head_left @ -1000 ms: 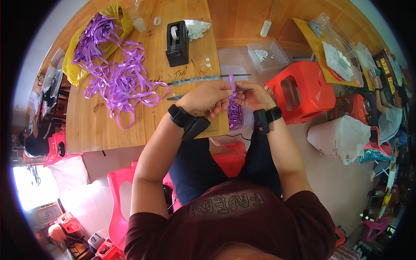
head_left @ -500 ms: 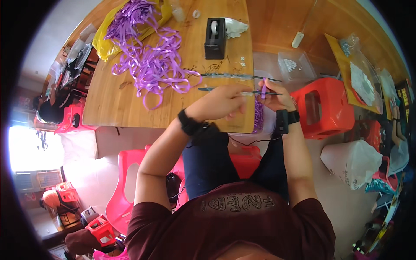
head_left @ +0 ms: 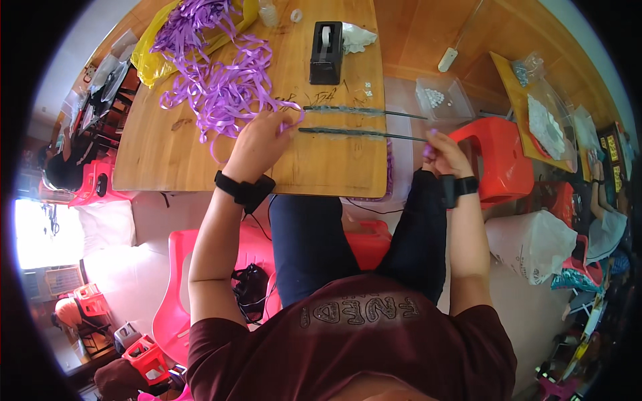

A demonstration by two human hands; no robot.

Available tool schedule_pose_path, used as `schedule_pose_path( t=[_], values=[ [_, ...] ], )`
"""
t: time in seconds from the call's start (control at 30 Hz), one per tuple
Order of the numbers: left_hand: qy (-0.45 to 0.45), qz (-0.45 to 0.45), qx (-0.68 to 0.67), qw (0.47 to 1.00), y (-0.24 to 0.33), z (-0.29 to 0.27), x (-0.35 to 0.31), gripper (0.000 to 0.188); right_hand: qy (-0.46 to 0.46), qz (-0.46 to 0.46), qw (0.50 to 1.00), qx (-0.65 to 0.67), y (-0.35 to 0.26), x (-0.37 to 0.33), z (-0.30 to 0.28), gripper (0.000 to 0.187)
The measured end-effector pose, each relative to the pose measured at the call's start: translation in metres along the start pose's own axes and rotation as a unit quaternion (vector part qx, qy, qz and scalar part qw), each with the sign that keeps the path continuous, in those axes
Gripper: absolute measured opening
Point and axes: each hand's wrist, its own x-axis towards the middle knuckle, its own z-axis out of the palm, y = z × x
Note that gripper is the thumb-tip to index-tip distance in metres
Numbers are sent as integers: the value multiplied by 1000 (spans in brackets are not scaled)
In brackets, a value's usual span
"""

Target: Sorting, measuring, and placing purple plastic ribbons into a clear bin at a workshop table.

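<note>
**Tangled ribbon could snag**

The left hand (head_left: 259, 143) reaches the glossy purple ribbon heap (head_left: 227, 87) on the brown wooden surface (head_left: 328, 167); whether it pinches, I cannot tell. The right hand (head_left: 447, 155) pinches a small purple ribbon piece (head_left: 428, 151) by 2 thin dark rods (head_left: 348, 132). Hasty pulling could knot the heap; bumping could shift the overhanging rods.

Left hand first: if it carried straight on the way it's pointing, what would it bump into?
Most likely the purple ribbon: a loop of it lies right by the fingertips of the left hand. They may already touch; depth is hard to judge here.
</note>
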Motion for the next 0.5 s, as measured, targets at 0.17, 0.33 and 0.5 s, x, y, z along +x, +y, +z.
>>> schedule_pose_path(
  t=[0.17,0.33,0.5],
  values=[
    [62,47,70,995,-18,-5,7,17,83,23,961,-261,37,29,2,55],
    [148,-32,-162,975,19,-68,0,13,138,-64,970,-188,42,-3,16,47],
    [50,9,-497,866,81,-99,-19,11,218,-262,931,-132,20,-59,59,25]
  ],
)
